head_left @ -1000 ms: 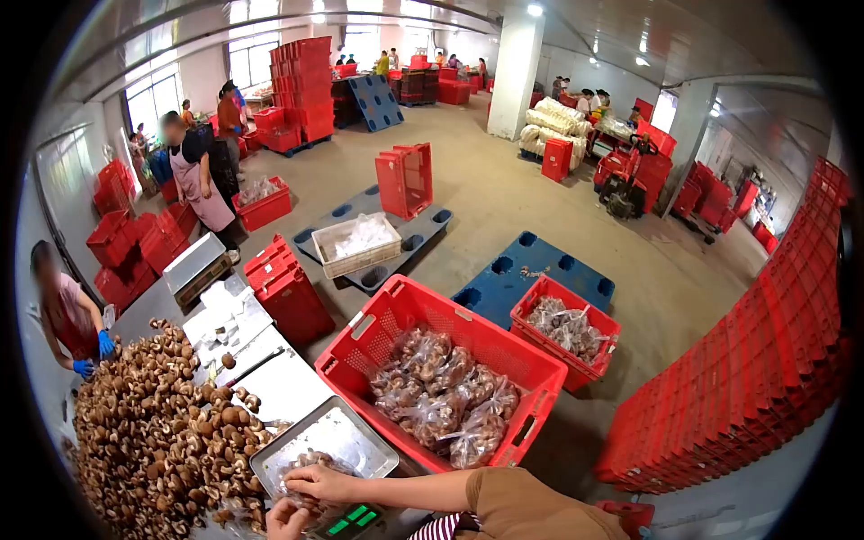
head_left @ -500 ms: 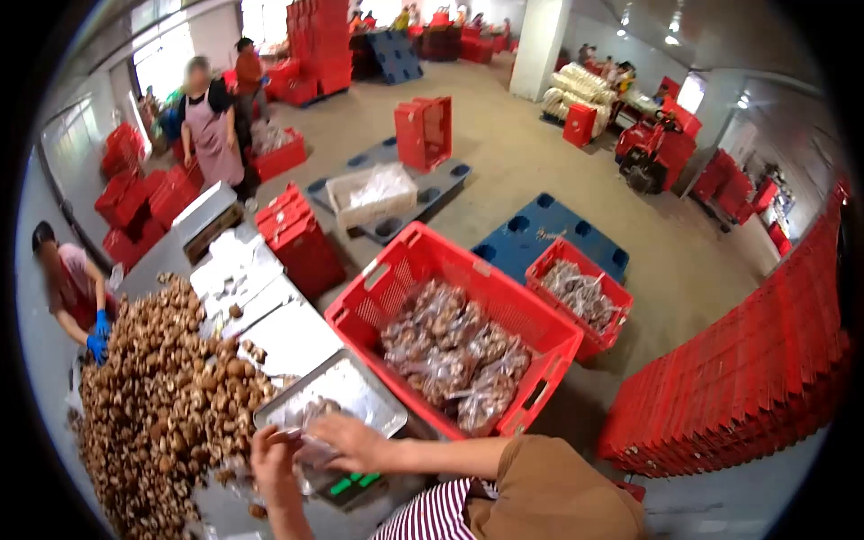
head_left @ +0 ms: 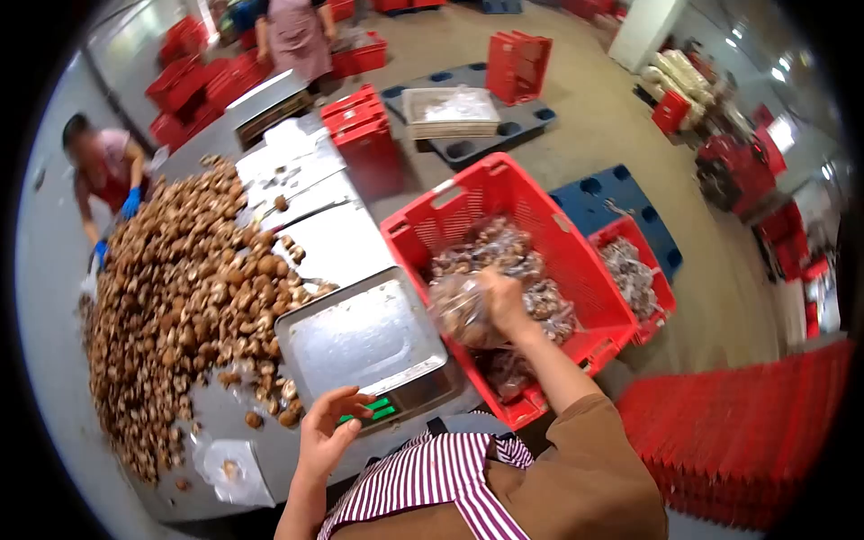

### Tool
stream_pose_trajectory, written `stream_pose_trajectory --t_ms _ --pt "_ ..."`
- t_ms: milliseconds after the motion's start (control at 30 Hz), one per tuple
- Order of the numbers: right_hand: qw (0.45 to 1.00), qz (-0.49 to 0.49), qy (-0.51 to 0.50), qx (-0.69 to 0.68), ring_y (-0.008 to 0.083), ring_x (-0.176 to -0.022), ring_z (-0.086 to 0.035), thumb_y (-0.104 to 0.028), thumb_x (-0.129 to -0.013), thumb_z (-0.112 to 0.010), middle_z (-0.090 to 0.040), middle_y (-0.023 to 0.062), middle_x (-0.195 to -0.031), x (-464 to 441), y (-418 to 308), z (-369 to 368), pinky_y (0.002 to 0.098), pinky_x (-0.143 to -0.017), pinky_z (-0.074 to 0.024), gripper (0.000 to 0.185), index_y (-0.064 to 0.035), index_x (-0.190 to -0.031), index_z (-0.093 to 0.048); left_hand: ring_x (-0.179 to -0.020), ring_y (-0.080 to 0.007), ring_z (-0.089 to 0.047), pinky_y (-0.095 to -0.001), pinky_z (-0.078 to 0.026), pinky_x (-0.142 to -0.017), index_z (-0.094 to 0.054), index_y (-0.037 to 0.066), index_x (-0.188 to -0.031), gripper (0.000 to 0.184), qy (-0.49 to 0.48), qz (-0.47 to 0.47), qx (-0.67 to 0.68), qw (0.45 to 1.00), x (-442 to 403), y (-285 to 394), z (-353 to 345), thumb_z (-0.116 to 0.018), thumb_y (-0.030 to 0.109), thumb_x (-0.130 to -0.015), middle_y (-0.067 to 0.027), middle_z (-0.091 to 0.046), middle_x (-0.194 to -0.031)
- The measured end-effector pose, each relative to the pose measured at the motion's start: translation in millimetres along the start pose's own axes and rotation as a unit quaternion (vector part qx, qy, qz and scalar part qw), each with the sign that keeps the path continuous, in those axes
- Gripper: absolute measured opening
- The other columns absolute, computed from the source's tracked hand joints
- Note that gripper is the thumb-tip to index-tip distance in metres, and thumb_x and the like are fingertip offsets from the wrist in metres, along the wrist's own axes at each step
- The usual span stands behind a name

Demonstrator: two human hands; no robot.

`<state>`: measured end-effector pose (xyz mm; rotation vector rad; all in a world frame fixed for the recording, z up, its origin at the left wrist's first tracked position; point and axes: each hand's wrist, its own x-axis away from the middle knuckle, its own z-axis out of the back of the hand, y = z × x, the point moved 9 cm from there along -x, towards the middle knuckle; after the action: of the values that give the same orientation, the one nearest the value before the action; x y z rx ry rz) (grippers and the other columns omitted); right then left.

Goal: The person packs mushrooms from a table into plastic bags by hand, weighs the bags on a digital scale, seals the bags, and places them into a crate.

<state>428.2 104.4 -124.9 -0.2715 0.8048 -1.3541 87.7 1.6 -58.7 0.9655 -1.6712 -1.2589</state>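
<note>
My right hand [head_left: 506, 304] grips a clear bag of mushrooms [head_left: 463, 310] over the large red crate [head_left: 418, 234], which holds several similar bags. My left hand [head_left: 331, 427] is raised at the front edge of the scale, fingers apart and holding nothing. Between the crate and a big heap of brown mushrooms [head_left: 193, 288] lies the bare metal tray of the scale [head_left: 360, 335], its green display [head_left: 373, 409] lit. Clear plastic bags [head_left: 232, 470] lie on the table's near edge.
Across the table at the left, a person with blue gloves [head_left: 131, 203] works at the heap. White boards [head_left: 333, 243] lie behind the scale. Beyond the large crate stands a smaller red crate [head_left: 661, 292] of bags. Stacked red crates [head_left: 738, 423] fill the right.
The bag of mushrooms has left the scale and is over the large crate in my right hand. My left hand has come away from it and opened. The view has tilted down.
</note>
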Motion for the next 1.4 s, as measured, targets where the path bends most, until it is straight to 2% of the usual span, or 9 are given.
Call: stream_pose_trajectory --t_ms 133,367,467,567,700,800,967,1200,1400 --pt "0.995 -0.010 0.032 0.092 0.0446 -0.073 -0.063 -0.009 -0.087 -0.047 -0.064 0.0230 -0.077 -29 81 -26 0.0530 -0.064 -0.0469 0.017 -0.0086 -0.092 -0.063 -0.103 -0.0208 -0.064 -0.0348 -0.053 -0.090 -0.055 -0.001 -0.127 0.035 0.069 0.058 0.012 0.996 7 -38 27 -0.061 0.007 -0.093 -0.0151 -0.066 -0.114" --pt "0.893 -0.084 -0.340 0.282 0.0476 -0.097 -0.061 -0.028 -0.091 -0.056 -0.065 0.0235 -0.111 34 188 -153 0.0510 -0.085 -0.0497 0.031 -0.0102 -0.115 -0.064 -0.101 -0.0156 -0.064 -0.0290 -0.051 -0.090 -0.058 0.001 -0.124 0.031 0.181 0.052 0.002 0.982 27 -80 79 -0.058 0.008 -0.095 -0.0102 -0.067 -0.111" --pt "0.896 -0.153 -0.345 0.235 0.0454 -0.105 -0.060 -0.029 -0.089 -0.061 -0.065 0.0225 -0.115 32 178 -151 0.0488 -0.091 -0.0479 0.035 -0.0099 -0.117 -0.065 -0.094 -0.0124 -0.063 -0.0271 -0.051 -0.084 -0.060 0.000 -0.120 0.027 0.279 0.069 0.047 0.957 50 -120 114 -0.059 0.009 -0.095 -0.0076 -0.068 -0.104" --pt "0.924 -0.166 -0.298 0.174 0.0411 -0.107 -0.060 -0.022 -0.089 -0.062 -0.066 0.0218 -0.112 34 190 -136 0.0453 -0.091 -0.0476 0.031 -0.0072 -0.117 -0.064 -0.074 -0.0117 -0.064 -0.0269 -0.053 -0.069 -0.065 -0.002 -0.092 0.018 0.387 0.090 -0.013 0.918 89 -156 164 -0.060 0.015 -0.096 -0.0056 -0.066 -0.080" --pt "0.976 -0.201 -0.083 0.015 0.0311 -0.097 -0.063 -0.010 -0.090 -0.055 -0.066 0.0184 -0.105 28 213 -93 0.0390 -0.088 -0.0480 0.024 0.0013 -0.110 -0.063 -0.064 -0.0087 -0.057 -0.0263 -0.048 -0.057 -0.062 -0.001 -0.084 0.022 0.463 0.094 -0.034 0.881 126 -181 216 -0.062 0.018 -0.094 -0.0017 -0.061 -0.071" --pt "0.979 -0.198 -0.031 -0.044 0.0256 -0.095 -0.062 -0.009 -0.095 -0.051 -0.066 0.0127 -0.103 19 174 -69 0.0359 -0.086 -0.0482 0.021 0.0013 -0.108 -0.064 -0.069 -0.0102 -0.057 -0.0268 -0.047 -0.060 -0.063 -0.001 -0.092 0.020 0.527 0.093 -0.147 0.832 127 -154 252 -0.067 0.018 -0.090 -0.0037 -0.059 -0.077" --pt "0.978 -0.150 -0.003 -0.143 0.0197 -0.094 -0.061 -0.005 -0.096 -0.049 -0.065 0.0103 -0.101 -7 85 -71 0.0323 -0.085 -0.0487 0.019 0.0015 -0.106 -0.063 -0.090 -0.0312 -0.060 -0.0408 -0.049 -0.076 -0.065 0.003 -0.107 0.028 0.592 0.077 -0.427 0.679 97 -121 307 -0.070 0.016 -0.082 -0.0145 -0.056 -0.101" --pt "0.964 -0.094 -0.088 -0.233 0.0155 -0.084 -0.064 0.000 -0.097 -0.049 -0.066 0.0091 -0.098 -8 -93 -101 0.0284 -0.076 -0.0523 0.017 0.0019 -0.108 -0.061 -0.092 -0.0359 -0.059 -0.0468 -0.049 -0.079 -0.066 0.005 -0.093 0.016 0.499 0.097 -0.505 0.698 77 -139 355 -0.070 0.013 -0.080 -0.0143 -0.056 -0.102" --pt "0.932 -0.097 -0.187 -0.294 0.0178 -0.086 -0.066 -0.001 -0.098 -0.048 -0.067 0.0116 -0.095 36 -198 -153 0.0300 -0.078 -0.0539 0.017 0.0043 -0.107 -0.061 -0.083 -0.0326 -0.059 -0.0405 -0.047 -0.073 -0.054 0.002 -0.075 0.011 0.551 -0.114 -0.451 0.693 144 -29 324 -0.064 -0.001 -0.075 -0.0115 -0.059 -0.084"
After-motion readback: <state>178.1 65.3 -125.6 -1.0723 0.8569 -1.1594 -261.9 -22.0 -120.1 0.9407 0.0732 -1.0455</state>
